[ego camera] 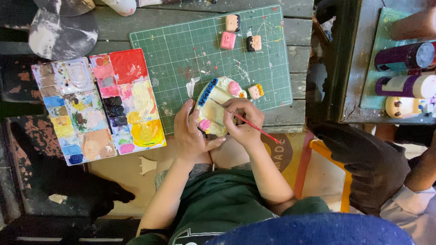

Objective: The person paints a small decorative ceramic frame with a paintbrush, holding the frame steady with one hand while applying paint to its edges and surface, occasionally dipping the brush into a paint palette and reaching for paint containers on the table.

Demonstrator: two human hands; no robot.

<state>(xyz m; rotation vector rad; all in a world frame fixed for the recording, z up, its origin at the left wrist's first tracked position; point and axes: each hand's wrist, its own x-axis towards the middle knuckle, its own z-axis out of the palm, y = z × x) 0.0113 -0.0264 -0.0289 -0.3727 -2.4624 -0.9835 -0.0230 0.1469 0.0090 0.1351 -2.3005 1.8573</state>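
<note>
Head view, item one?
— Cream clay plaque, rounded (219, 97), with a blue beaded edge at its upper left and small pink lumps on its face; it lies at the near edge of the green gridded cutting mat (181, 50).

Hands?
— Left hand (190, 134) cups the plaque's lower left side, fingers curled against it. Right hand (243, 120) pinches a thin red-handled paintbrush (245, 121), tip resting on the cream face.

Surroundings?
— Two white plastic paint palettes, smeared with many colours (97, 106), just left of the mat; three small square clay faces (238, 34) at the mat's far end.
</note>
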